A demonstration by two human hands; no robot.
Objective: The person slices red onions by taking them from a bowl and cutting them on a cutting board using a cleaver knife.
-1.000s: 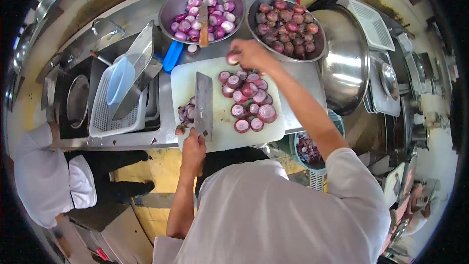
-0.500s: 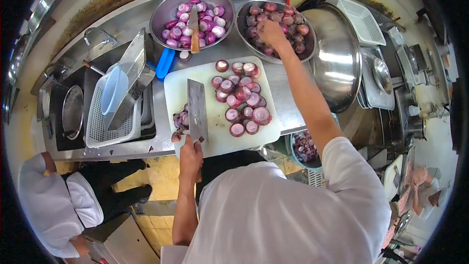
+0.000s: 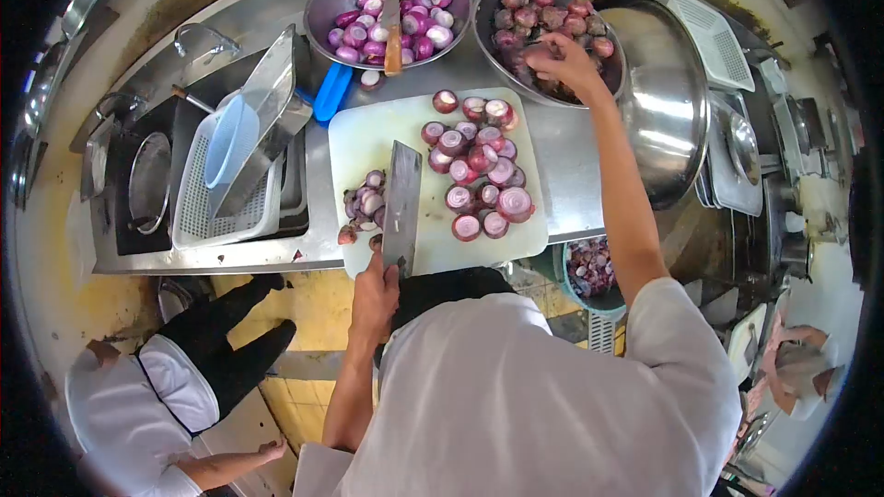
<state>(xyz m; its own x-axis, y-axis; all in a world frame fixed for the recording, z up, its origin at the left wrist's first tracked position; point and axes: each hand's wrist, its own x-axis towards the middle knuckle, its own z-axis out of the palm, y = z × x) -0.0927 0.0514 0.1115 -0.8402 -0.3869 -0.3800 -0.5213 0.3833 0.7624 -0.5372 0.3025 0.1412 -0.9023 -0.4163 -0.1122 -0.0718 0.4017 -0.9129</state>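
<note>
My left hand (image 3: 376, 294) is closed round the handle of a cleaver (image 3: 401, 207), whose wide blade lies over the white cutting board (image 3: 433, 248). Onion end pieces (image 3: 366, 202) are heaped left of the blade. Red onions with cut ends (image 3: 482, 158) cover the board's right part. Over the metal bowl of unpeeled onions (image 3: 575, 26), my right hand (image 3: 557, 63) has its fingers curled on an onion, partly hidden by the hand. A second bowl (image 3: 318, 9) holds peeled purple onions, with a wooden-handled knife (image 3: 393, 51) resting across them.
A blue-handled tool (image 3: 332, 92) and one onion (image 3: 371, 79) lie by the peeled-onion bowl. Left is a sink with a white basket (image 3: 195, 212). A large metal bowl (image 3: 668, 101) stands right; a bin of peelings (image 3: 591, 267) is below. Another person (image 3: 138, 405) is at lower left.
My right hand left an onion at the top of the board and moved into the unpeeled-onion bowl. My left hand keeps hold of the cleaver. The other person has shifted, with a forearm extended.
</note>
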